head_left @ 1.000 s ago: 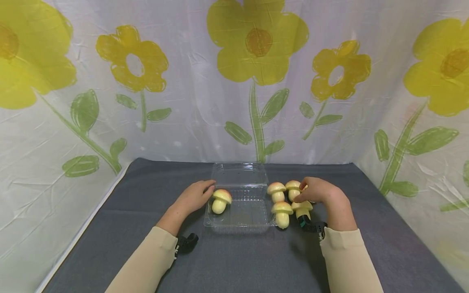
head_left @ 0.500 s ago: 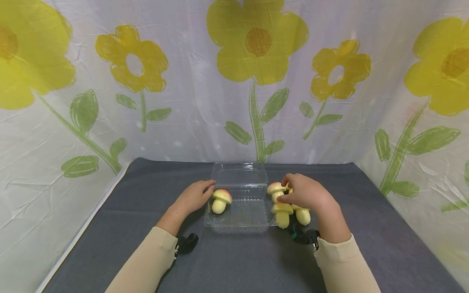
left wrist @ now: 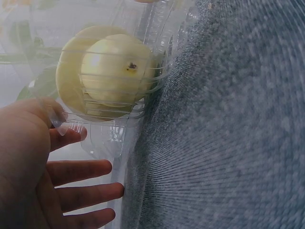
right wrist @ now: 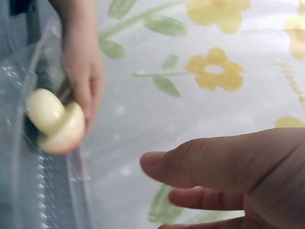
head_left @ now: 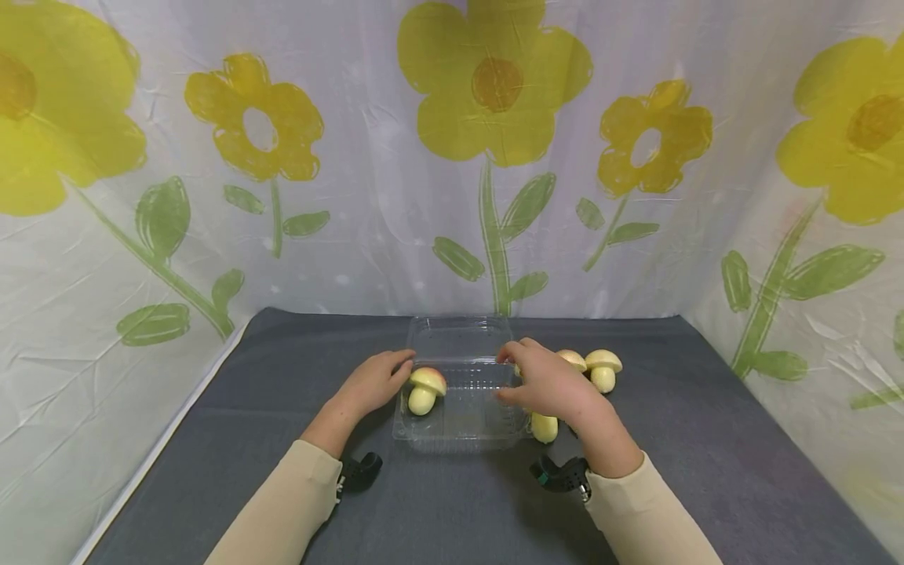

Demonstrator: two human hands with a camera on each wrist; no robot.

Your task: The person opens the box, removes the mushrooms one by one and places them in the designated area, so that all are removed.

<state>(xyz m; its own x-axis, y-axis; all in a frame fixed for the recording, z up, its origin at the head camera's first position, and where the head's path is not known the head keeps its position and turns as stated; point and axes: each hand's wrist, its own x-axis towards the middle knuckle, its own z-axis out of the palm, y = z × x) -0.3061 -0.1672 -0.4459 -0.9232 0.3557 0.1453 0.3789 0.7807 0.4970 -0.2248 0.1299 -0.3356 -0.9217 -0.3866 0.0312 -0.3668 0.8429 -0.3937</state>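
A toy mushroom (head_left: 421,402), yellow with a reddish cap, lies inside the left end of a clear plastic clamshell box (head_left: 466,433). My left hand (head_left: 370,380) is at the box's left side, fingertips right at its rim; in the left wrist view its fingers (left wrist: 86,195) are extended beside the plastic wall. My right hand (head_left: 554,384) hovers over the box's right edge, thumb and fingers spread apart. Nothing sits between them in the right wrist view, where the thumb (right wrist: 190,162) is near. Beneath and behind this hand, other toy mushrooms (head_left: 544,428) are partly hidden.
The box's lid (head_left: 459,337) is folded back towards the rear. Another mushroom (head_left: 603,369) lies right of my right hand on the dark grey tablecloth (head_left: 438,510). A white curtain (head_left: 367,235) printed with yellow flowers closes off the back and sides.
My right hand has moved left, from above the right-hand mushrooms to the box's right edge, uncovering the far right mushroom. The left hand and the mushroom in the box have stayed put.
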